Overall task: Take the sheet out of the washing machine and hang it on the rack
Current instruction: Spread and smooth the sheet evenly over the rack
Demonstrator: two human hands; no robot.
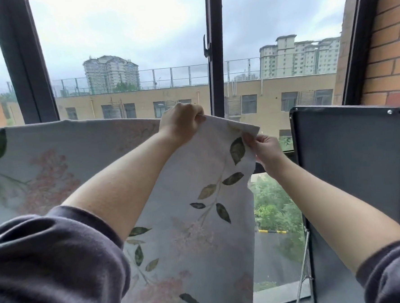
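Note:
A pale sheet (190,198) printed with pink blossoms and green leaves hangs in front of the window, draped over a bar that it hides. It spreads from the left edge of the view to the middle. My left hand (180,122) is raised and pinches the sheet's top edge. My right hand (264,149) grips the sheet's upper right corner, a little lower and to the right. Both forearms reach forward out of dark rolled-up sleeves. The washing machine is out of view.
Dark window frames (215,56) stand right behind the sheet. A dark flat panel (354,156) with screws stands at the right, against a brick wall (389,53). A thin metal rod (303,276) leans at the lower right.

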